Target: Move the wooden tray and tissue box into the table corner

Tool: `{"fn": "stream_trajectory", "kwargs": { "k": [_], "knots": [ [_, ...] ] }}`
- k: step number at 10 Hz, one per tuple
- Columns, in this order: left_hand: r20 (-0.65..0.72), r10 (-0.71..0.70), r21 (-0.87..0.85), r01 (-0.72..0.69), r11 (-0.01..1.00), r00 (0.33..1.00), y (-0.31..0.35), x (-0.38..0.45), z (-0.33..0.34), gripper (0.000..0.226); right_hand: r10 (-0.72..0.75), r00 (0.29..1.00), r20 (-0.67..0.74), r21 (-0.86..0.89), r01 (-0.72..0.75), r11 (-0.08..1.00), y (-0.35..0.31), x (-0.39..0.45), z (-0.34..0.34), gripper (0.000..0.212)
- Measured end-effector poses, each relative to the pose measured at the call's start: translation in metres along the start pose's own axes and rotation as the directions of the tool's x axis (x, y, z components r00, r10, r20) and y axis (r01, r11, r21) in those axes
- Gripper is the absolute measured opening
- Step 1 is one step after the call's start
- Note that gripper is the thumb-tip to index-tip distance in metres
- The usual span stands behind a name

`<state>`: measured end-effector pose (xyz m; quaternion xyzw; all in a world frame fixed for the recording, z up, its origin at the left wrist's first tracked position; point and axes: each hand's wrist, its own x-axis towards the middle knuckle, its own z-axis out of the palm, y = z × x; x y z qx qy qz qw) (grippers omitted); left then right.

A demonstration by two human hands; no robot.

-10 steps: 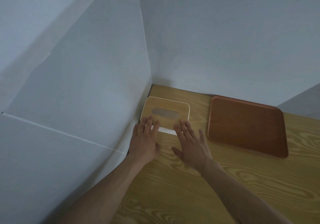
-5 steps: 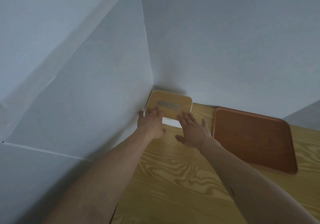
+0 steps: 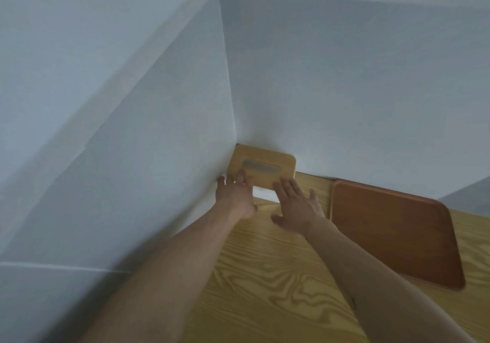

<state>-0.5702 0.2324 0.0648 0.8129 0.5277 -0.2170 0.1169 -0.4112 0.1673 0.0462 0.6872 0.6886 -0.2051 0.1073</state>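
Two hands flat and open on the tissue box (image 3: 262, 167), not gripping anything, just palms and fingers pressing its near edge so it slides. Left hand (image 3: 234, 197) hugs the left wall (image 3: 132, 144), right hand (image 3: 297, 207) sits at the box's near right corner. Box looks tucked right into the far corner of the bench (image 3: 278, 276). Its lid is pale wood with rounded corners and a grey slot, over a white body. Wooden tray (image 3: 392, 231) is darker reddish wood with a shallow lip, lying flat just right of the box along the far wall, probably close enough already.

Wooden table (image 3: 278, 289) carries tissue box (image 3: 262, 169) and tray (image 3: 392, 231).
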Motion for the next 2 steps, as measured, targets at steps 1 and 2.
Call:
{"fn": "stream_trajectory", "kwargs": {
  "k": [1, 2],
  "knots": [
    [-0.064, 0.011, -0.061, -0.015, 0.998, 0.998, -0.0022, -0.0034, 0.0008, 0.073, -0.015, 1.000, 0.009, -0.006, 0.015, 1.000, 0.0053, -0.0004, -0.0021, 0.088],
    [-0.137, 0.014, -0.108, -0.029, 0.994, 0.990, -0.0031, -0.0100, 0.0066, 0.068, -0.023, 0.999, -0.037, -0.010, 0.022, 1.000, 0.0043, -0.0059, -0.0021, 0.082]
  ]
}}
